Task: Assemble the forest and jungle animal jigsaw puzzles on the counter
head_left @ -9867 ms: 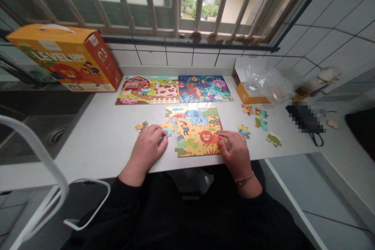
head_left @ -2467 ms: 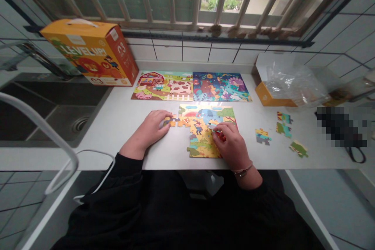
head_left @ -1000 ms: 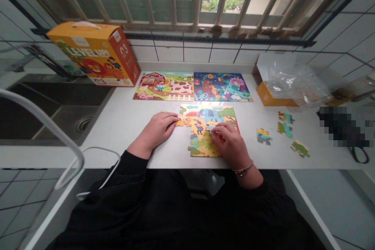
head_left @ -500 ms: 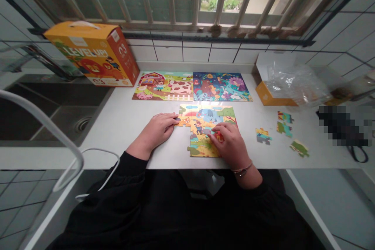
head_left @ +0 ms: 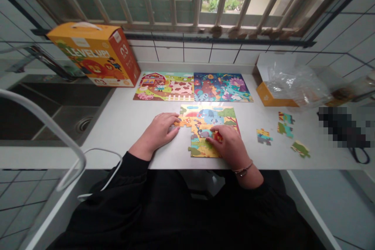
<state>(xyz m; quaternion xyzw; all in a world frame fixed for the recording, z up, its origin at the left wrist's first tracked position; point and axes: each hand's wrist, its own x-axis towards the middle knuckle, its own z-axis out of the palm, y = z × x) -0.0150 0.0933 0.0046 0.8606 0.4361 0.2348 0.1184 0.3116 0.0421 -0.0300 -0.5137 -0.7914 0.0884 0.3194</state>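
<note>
A partly assembled animal jigsaw puzzle (head_left: 202, 140) lies flat on the counter in front of me, with a gap at its lower left corner. My left hand (head_left: 161, 131) rests palm down at its left side. The fingertips touch the upper left edge, by an orange animal, and the thumb stands apart on the counter. Across the right half of the puzzle lies my right hand (head_left: 230, 142), fingers bent and thumb spread from the index finger. No piece shows between them. Under this hand part of the picture is hidden. Several loose puzzle pieces (head_left: 264, 136) lie to the right.
Behind are a finished farm puzzle (head_left: 164, 86) and a dark blue night-forest puzzle (head_left: 222, 87). An orange box (head_left: 93, 56) stands back left beside the sink (head_left: 58, 125). At the right sits an open box (head_left: 278, 99) with clear plastic. A white cable (head_left: 52, 121) crosses the left.
My left thumb has moved away from the fingers. The right thumb and index finger have parted over the puzzle. The view has shifted slightly.
</note>
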